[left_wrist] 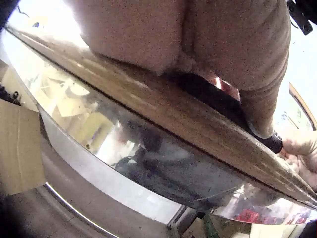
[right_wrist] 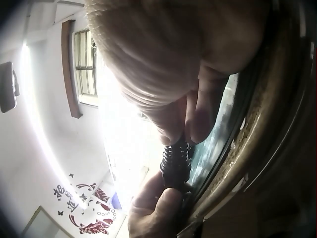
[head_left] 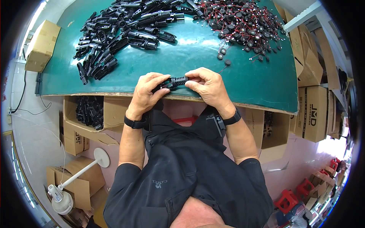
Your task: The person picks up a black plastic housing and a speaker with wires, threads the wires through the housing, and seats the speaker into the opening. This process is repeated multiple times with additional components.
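Note:
Close over the table's front edge, both hands hold one black plastic housing with a ribbed, spring-like end. My left hand grips its wider, slotted body between thumb and fingers. The thumb and fingertips of my right hand pinch the tip of the ribbed end. In the right wrist view, the ribs show between the right fingertips and the left hand. Most of the housing's body is covered by the left fingers in the left wrist view.
On the green table lie a heap of similar black housings at left and a pile of small black discs with red wires at right. Below the front edge stand open cartons, one with black parts.

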`<action>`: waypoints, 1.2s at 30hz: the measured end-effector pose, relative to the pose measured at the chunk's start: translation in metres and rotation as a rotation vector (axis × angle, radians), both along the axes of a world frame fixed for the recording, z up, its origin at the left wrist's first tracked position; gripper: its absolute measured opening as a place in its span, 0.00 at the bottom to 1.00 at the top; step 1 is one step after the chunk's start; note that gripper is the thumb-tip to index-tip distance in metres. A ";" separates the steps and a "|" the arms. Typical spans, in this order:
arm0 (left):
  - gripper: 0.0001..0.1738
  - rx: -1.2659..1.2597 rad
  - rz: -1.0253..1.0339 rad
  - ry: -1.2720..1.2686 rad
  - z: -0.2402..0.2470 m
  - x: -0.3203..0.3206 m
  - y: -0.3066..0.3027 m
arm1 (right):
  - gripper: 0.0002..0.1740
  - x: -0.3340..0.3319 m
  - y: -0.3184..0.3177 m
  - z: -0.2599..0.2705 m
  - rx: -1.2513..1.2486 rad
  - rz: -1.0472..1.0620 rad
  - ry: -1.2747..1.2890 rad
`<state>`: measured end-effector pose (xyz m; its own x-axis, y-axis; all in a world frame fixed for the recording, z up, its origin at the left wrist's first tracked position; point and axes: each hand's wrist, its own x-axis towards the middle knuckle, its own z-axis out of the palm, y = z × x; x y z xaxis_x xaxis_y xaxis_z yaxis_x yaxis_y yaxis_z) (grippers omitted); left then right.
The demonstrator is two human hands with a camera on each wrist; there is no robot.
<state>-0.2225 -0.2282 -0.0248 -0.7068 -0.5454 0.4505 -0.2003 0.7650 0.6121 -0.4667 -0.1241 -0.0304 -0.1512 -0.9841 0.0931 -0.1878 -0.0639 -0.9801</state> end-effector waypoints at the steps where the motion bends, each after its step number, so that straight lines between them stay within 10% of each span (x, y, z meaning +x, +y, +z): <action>1: 0.29 0.000 0.000 0.000 0.000 0.000 0.000 | 0.13 0.000 0.000 0.000 0.000 0.002 -0.001; 26: 0.30 0.046 -0.026 -0.091 0.007 0.005 -0.001 | 0.12 0.007 0.005 -0.009 -0.207 -0.067 0.212; 36: 0.21 -0.194 -0.128 -0.764 0.120 0.001 -0.063 | 0.13 0.009 0.010 -0.012 -0.247 -0.118 0.045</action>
<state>-0.2220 -0.2911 0.0952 -0.9103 -0.4005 -0.1051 -0.4137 0.8893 0.1947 -0.4578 -0.1144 -0.0422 -0.2542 -0.9065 0.3372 -0.2511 -0.2749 -0.9281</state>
